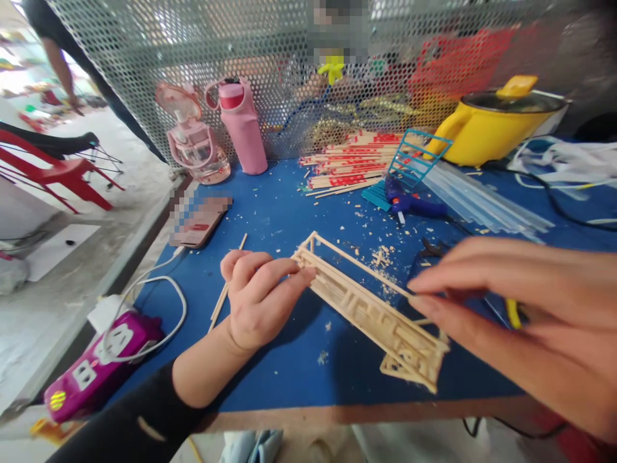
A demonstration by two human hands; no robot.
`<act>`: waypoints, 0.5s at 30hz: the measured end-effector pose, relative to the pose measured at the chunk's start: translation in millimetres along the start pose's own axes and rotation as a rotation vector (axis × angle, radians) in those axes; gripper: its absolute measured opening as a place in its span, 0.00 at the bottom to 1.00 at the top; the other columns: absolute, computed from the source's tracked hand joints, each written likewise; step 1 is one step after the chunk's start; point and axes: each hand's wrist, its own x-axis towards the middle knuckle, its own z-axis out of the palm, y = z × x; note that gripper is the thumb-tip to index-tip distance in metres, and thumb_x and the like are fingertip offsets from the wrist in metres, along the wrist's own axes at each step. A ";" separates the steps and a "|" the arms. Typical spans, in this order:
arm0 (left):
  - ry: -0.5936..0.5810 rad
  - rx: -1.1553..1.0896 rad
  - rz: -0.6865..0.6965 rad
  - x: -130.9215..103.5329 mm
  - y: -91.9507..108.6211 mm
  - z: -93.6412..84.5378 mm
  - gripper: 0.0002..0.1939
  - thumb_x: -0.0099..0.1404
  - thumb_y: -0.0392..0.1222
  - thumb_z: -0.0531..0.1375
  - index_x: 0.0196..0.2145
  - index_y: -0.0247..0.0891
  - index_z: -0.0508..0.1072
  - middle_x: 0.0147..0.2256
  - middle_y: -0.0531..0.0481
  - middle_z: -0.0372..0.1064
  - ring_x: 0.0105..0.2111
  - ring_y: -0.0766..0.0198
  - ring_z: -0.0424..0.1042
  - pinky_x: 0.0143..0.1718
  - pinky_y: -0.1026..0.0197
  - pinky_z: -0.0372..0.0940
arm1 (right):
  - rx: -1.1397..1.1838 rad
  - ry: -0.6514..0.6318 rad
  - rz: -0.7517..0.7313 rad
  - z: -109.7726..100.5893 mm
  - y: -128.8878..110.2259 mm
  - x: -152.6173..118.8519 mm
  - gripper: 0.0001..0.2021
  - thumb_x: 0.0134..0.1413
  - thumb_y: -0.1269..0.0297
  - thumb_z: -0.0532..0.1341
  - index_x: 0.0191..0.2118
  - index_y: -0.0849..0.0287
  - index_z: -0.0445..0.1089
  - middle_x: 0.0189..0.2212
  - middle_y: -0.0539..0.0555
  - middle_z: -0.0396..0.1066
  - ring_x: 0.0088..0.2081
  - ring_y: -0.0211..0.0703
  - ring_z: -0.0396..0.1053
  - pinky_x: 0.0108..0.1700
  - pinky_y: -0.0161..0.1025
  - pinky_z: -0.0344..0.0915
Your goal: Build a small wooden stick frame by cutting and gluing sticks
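Observation:
My left hand [260, 296] is closed on the far left end of a long, narrow model made of wooden sticks [369, 314], tilted above the blue table. Between the thumb and forefinger of my right hand [525, 315] is the near end of a thin wooden stick [361, 262]. That stick runs along the model's far side and meets a small upright corner at its left end. A little triangular frame [398, 366] juts out at the model's lower right. Two or so loose sticks [220, 305] lie behind my left wrist.
Beyond the model lie a blue glue gun [417, 206], a teal wire stand [419, 157], clear glue sticks [482, 199] and wrapped chopsticks [357, 161]. A yellow pot [486, 132], pink bottle [245, 132], clear bottle [200, 151], phone [205, 222] and purple power strip [103, 366] surround the workspace.

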 end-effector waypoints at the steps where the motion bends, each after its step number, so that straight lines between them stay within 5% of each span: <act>1: 0.005 0.000 0.002 -0.3 -0.3 0.2 0.11 0.53 0.33 0.68 0.35 0.43 0.77 0.29 0.52 0.75 0.33 0.61 0.64 0.38 0.54 0.59 | -0.031 -0.071 -0.081 -0.8 -1.8 12.8 0.02 0.52 0.62 0.62 0.31 0.47 0.73 0.29 0.47 0.74 0.30 0.38 0.70 0.32 0.36 0.64; 6: 0.012 0.002 0.015 -0.1 -0.5 -0.7 0.11 0.53 0.33 0.68 0.35 0.43 0.77 0.29 0.52 0.75 0.32 0.61 0.64 0.38 0.54 0.59 | 0.087 -0.380 -0.106 22.7 -8.5 50.8 0.06 0.53 0.67 0.60 0.30 0.53 0.75 0.27 0.45 0.72 0.27 0.33 0.67 0.30 0.33 0.60; 15: -0.007 -0.012 0.001 0.9 0.1 -2.6 0.09 0.55 0.34 0.67 0.35 0.43 0.77 0.29 0.52 0.75 0.33 0.62 0.65 0.38 0.54 0.59 | 0.190 -0.443 0.013 48.3 -8.9 49.4 0.07 0.52 0.64 0.60 0.28 0.55 0.76 0.22 0.46 0.72 0.24 0.34 0.65 0.26 0.33 0.57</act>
